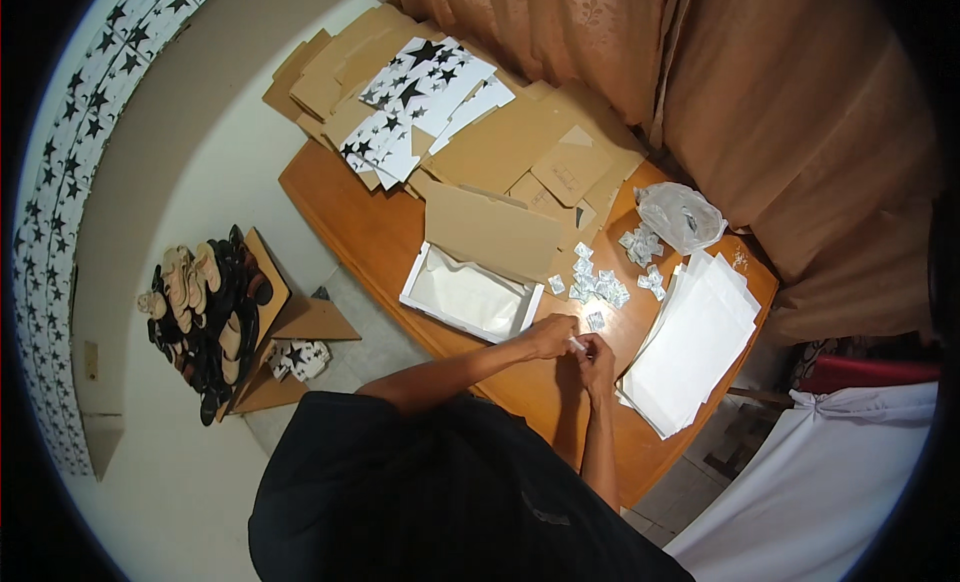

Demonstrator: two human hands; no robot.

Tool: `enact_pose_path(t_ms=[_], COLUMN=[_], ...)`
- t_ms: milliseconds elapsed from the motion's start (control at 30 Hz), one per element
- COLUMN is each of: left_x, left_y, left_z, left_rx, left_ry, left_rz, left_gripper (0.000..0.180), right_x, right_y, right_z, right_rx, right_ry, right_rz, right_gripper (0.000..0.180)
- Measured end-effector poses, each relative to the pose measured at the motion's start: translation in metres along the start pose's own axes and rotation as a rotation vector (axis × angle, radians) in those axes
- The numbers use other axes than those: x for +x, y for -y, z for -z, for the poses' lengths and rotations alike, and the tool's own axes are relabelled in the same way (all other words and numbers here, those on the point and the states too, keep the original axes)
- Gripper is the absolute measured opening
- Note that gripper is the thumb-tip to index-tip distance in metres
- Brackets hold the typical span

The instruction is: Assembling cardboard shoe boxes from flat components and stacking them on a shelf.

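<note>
Close together above the table's near side, my left hand and my right hand are both closed, fingers pinching a small white sachet between them. Its details are too small to make out. A single sachet lies just beyond my fingers. Farther off is a loose pile of similar white sachets with printing on them. Left of my hands stands a white cardboard box, its brown-sided lid raised and white tissue paper lining it.
At the right lies a stack of white paper sheets, with a clear plastic bag beyond. Flattened cardboard and star-printed sheets cover the wooden table's far end. A shoe rack full of shoes stands at the left.
</note>
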State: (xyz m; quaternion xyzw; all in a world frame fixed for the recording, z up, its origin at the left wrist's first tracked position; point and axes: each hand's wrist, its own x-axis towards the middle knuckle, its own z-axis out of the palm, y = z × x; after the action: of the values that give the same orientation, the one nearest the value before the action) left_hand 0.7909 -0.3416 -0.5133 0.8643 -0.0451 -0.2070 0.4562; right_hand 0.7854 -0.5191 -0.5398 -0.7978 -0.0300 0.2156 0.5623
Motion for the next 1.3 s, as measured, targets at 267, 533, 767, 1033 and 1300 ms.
enact_pose_path(t_ms=[267, 533, 767, 1033, 1300], left_x=[-0.071, -0.102, -0.078, -0.054, -0.121], left_y=[0.053, 0.106, 0.092, 0.115, 0.110], left_z=[0.082, 0.165, 0.287, 0.281, 0.256], left_rx=[-0.234, 0.148, 0.363, 0.499, 0.489], left_ry=[-0.139, -0.320, -0.679, -0.610, -0.635], left_rz=[-0.067, -0.088, -0.377, -0.456, -0.643], left_gripper=[0.003, 0.030, 0.034, 0.038, 0.014], right_x=[0.009, 0.030, 0.069, 0.091, 0.016], right_y=[0.068, 0.108, 0.180, 0.203, 0.191], right_z=[-0.084, -0.150, -0.152, -0.159, -0.163], right_rx=[-0.074, -0.405, -0.676, -0.994, -0.882], right_ry=[0.021, -0.119, -0.324, -0.419, -0.492], right_rz=[0.198, 0.276, 0.502, 0.441, 0.618], right_gripper=[0.010, 0.019, 0.051, 0.057, 0.017])
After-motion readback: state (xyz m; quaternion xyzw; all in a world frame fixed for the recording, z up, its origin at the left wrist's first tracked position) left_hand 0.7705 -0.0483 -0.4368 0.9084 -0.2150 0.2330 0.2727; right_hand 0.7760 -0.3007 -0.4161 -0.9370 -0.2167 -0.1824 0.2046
